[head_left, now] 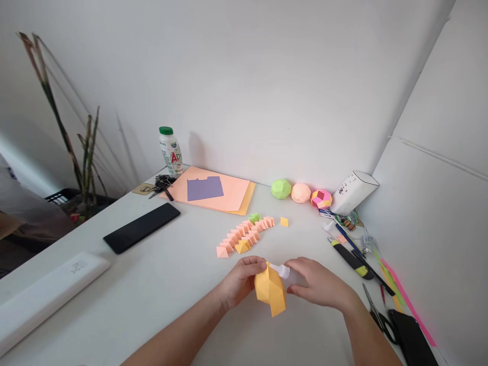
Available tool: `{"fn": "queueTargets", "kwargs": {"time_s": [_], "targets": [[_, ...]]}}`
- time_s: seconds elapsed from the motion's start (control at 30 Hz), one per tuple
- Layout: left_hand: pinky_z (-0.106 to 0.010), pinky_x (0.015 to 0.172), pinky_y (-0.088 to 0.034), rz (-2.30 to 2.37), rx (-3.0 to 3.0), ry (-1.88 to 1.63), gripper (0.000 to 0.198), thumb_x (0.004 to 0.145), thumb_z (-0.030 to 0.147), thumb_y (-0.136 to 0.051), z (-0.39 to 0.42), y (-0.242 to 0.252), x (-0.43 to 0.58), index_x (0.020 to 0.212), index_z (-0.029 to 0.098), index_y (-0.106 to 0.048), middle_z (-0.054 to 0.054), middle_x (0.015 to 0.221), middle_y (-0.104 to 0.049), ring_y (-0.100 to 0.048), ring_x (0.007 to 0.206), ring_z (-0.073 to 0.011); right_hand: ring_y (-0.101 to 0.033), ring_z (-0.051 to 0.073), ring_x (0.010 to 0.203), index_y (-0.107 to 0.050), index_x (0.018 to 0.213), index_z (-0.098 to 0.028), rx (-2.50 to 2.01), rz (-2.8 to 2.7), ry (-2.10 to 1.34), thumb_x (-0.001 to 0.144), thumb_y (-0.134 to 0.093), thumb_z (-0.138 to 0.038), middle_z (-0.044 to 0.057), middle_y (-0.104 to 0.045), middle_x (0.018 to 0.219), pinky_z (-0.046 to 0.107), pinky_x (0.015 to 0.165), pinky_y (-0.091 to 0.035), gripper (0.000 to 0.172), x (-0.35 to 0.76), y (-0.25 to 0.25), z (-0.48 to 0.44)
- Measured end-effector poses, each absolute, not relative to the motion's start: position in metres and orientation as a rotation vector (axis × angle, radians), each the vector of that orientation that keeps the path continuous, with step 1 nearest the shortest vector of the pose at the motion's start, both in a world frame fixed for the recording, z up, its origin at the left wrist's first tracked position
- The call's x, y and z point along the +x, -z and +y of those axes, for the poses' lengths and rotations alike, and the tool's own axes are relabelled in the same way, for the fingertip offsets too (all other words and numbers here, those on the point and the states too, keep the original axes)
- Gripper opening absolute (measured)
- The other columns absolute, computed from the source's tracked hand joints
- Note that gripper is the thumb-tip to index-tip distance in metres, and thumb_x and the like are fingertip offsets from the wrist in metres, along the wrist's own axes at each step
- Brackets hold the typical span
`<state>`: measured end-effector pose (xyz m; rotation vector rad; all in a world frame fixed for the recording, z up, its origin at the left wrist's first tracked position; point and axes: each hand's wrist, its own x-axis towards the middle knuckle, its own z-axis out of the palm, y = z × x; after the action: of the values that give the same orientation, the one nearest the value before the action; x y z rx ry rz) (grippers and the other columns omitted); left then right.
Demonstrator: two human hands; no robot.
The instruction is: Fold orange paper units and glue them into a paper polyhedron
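My left hand (242,280) pinches the upper left edge of a yellow folded-paper shape (269,291), which hangs over the near part of the table with a pointed flap at the bottom. Closed around a small white glue bottle (293,275) is my right hand (319,284). The bottle's nozzle points left and meets the top of the yellow shape; whether glue is coming out is too small to tell. Beyond my hands stand rows of folded peach paper pieces (238,234), with a yellow folded piece (243,246) and a green one (254,218) among them.
Finished paper balls (281,188) line the wall beside a white holder (354,192). A cutter (351,259), scissors (377,315) and a black phone (414,338) lie right. Left are a black slab (142,228), a white case (49,300), paper sheets (236,195) and a bottle (171,152).
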<state>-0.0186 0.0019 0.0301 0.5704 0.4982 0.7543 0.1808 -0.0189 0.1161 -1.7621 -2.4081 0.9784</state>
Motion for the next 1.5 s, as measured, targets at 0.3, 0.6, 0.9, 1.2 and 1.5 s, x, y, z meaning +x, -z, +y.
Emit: {"fn": "queueTargets", "kwargs": {"time_s": [0.3,0.6,0.9,1.2,1.5], "targets": [[-0.025,0.056,-0.034,0.511,0.555,-0.760,0.019,0.068,0.027,-0.071,0.0011,-0.0316,-0.0184,0.061,0.013,-0.061,-0.001,0.059,-0.055,-0.049,0.056,-0.0124,-0.055,0.024,0.095,-0.057,0.103,-0.025,-1.750,-2.393,-0.972,0.076,-0.058,-0.029,0.004,-0.061,0.102,0.031,0.075,-0.044,0.028,0.1787,-0.1184,-0.0199],[-0.025,0.058,-0.034,0.506,0.555,-0.757,0.017,0.069,0.027,-0.070,0.0016,-0.0309,-0.0173,0.062,0.014,-0.061,0.000,0.059,-0.055,-0.049,0.057,-0.0125,-0.055,0.020,0.085,-0.056,0.091,-0.024,-1.697,-2.427,-0.954,0.074,-0.060,-0.024,0.000,-0.061,0.090,0.026,0.067,-0.041,0.018,0.1758,-0.1162,-0.0209],[-0.025,0.058,-0.034,0.499,0.569,-0.754,0.017,0.070,0.027,-0.069,0.0019,-0.0292,-0.0176,0.062,0.013,-0.061,-0.002,0.062,-0.055,-0.049,0.059,-0.0130,-0.055,0.020,0.083,-0.055,0.089,-0.023,-1.765,-2.364,-0.972,0.075,-0.058,-0.025,0.000,-0.062,0.090,0.026,0.063,-0.041,0.015,0.1733,-0.1164,-0.0193],[-0.026,0.061,-0.036,0.493,0.556,-0.758,0.016,0.069,0.026,-0.069,0.0016,-0.0268,-0.0172,0.062,0.014,-0.062,-0.003,0.065,-0.057,-0.050,0.062,-0.0140,-0.055,0.021,0.090,-0.056,0.090,-0.025,-1.737,-2.327,-0.972,0.075,-0.058,-0.024,0.000,-0.062,0.095,0.026,0.069,-0.042,0.015,0.1744,-0.1220,-0.0212],[-0.025,0.058,-0.035,0.491,0.533,-0.754,0.017,0.068,0.025,-0.070,0.0015,-0.0293,-0.0168,0.060,0.013,-0.060,-0.001,0.060,-0.054,-0.049,0.058,-0.0126,-0.055,0.020,0.084,-0.056,0.087,-0.025,-1.719,-2.384,-0.954,0.073,-0.059,-0.022,-0.001,-0.062,0.088,0.026,0.067,-0.041,0.015,0.1752,-0.1208,-0.0207]]}}
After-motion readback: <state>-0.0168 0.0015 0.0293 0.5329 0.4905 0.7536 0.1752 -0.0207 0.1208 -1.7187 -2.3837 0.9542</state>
